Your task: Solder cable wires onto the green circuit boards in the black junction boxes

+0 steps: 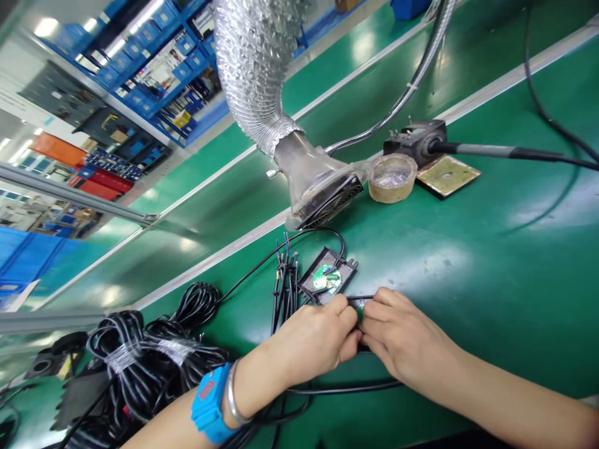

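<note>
My left hand (322, 333), with a blue wrist strap (210, 399) and a silver bangle, is closed with its fingertips pinched together. Facing it, my right hand (397, 330) has bent fingers pressed in from the right. Between them is a dark piece, apparently a black plastic case (364, 347), mostly hidden by my fingers. Just beyond my left hand lies an open black case (306, 279) holding a round green circuit board (327, 279), with a black cable leading from its far end. Left of it, a bundle of black cables (284, 287) shows stripped coloured wire ends.
Coiled black cables (135, 355) are heaped at left. Beyond the cases hangs a fume extractor nozzle (318, 181) on a silver foil duct (255, 68). A tape roll (392, 178), a square yellowish pad (448, 176) and a soldering iron (486, 151) in its stand lie on the green bench (505, 280).
</note>
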Available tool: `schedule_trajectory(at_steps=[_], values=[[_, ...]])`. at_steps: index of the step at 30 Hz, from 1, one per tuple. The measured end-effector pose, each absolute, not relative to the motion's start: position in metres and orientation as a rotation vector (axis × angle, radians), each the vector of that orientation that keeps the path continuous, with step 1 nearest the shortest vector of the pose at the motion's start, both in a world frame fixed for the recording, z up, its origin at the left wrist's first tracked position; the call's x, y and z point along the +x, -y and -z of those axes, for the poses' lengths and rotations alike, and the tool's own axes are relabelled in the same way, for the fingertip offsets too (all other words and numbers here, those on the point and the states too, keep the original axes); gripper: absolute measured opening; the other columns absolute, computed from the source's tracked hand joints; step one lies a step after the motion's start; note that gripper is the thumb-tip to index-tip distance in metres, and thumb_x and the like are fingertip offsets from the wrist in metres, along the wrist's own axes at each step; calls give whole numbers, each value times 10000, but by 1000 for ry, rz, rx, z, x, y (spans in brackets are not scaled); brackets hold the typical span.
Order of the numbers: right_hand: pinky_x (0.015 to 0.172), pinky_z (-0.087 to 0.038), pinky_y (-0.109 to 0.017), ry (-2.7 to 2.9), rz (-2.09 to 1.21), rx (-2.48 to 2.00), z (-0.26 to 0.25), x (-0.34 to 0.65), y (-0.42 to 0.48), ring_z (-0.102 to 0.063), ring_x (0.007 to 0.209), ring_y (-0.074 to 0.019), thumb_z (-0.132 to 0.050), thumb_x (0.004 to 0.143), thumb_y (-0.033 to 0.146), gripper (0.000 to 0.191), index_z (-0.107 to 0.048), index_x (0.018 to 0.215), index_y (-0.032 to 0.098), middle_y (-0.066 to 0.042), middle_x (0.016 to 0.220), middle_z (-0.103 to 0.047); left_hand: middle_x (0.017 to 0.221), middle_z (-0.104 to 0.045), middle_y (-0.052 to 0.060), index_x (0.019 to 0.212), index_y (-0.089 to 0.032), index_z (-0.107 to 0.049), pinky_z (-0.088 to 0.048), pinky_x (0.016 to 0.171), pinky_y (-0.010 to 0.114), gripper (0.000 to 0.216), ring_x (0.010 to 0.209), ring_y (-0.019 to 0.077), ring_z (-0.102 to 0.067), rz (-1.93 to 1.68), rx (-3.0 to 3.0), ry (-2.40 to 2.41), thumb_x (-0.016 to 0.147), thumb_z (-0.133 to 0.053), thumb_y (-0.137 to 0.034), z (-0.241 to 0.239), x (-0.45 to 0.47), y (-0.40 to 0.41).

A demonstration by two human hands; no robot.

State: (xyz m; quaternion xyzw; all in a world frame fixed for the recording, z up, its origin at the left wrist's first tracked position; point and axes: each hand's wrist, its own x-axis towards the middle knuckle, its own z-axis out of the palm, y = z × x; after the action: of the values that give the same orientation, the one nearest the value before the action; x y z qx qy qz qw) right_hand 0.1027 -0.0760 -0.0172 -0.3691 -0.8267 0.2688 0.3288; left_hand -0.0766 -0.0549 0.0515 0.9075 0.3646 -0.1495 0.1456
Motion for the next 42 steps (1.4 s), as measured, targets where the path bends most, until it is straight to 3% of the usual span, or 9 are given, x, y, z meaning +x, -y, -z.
schedule_trajectory(at_steps=[6, 9, 12, 17, 24, 33, 42], values=[[620, -294, -296, 2176, -621, -954, 19, 102, 76, -401, 681, -156, -517, 888, 109, 271, -551, 625, 165, -11, 661, -518, 846, -585, -4, 893, -200, -547, -494, 656, 251, 62, 746, 150, -606, 150, 2169, -1283, 905, -537, -261, -57, -82, 58], [651, -338, -303, 2199, -514, -962, 19, 103, 76, -444, 707, -171, -491, 926, 158, 201, -617, 768, 162, -22, 705, -553, 911, -628, -5, 1023, -199, -507, -503, 724, 230, 163, 826, 140, -622, -48, 2054, -1315, 883, -588, -217, -55, -90, 64], [657, -360, -308, 2230, -410, -935, 19, 105, 76, -460, 706, -174, -499, 940, 202, 145, -635, 915, 157, -17, 718, -564, 959, -638, 15, 1093, -189, -513, -515, 762, 221, 221, 853, 131, -631, -89, 2206, -1249, 903, -474, -84, -49, -98, 71], [653, -376, -314, 2282, -278, -921, 20, 106, 78, -456, 689, -170, -512, 929, 187, 152, -654, 978, 162, -11, 705, -555, 862, -633, 58, 1144, -122, -535, -552, 630, 307, 351, 747, 197, -636, 123, 2621, -1320, 871, -351, 1, -42, -94, 82], [664, -392, -324, 2316, -212, -959, 17, 103, 77, -468, 705, -173, -524, 908, 151, 173, -666, 1006, 151, -18, 718, -574, 698, -600, 12, 831, -182, -539, -481, 491, 277, 197, 581, 178, -600, 72, 2549, -1536, 862, -395, -51, -39, -78, 86], [663, -380, -337, 2307, -195, -978, 19, 103, 78, -470, 728, -186, -544, 886, 127, 189, -671, 1025, 129, -24, 755, -602, 750, -645, 22, 1085, -131, -553, -502, 503, 295, 253, 599, 181, -618, -78, 2782, -1578, 893, -413, -44, -28, -84, 96], [665, -303, -340, 2359, -196, -988, 16, 98, 77, -437, 762, -189, -484, 889, 116, 198, -667, 954, 152, -43, 795, -611, 859, -684, 99, 1108, -61, -582, -548, 593, 269, 314, 705, 185, -656, 35, 2944, -1661, 851, -408, -6, -12, -75, 105]])
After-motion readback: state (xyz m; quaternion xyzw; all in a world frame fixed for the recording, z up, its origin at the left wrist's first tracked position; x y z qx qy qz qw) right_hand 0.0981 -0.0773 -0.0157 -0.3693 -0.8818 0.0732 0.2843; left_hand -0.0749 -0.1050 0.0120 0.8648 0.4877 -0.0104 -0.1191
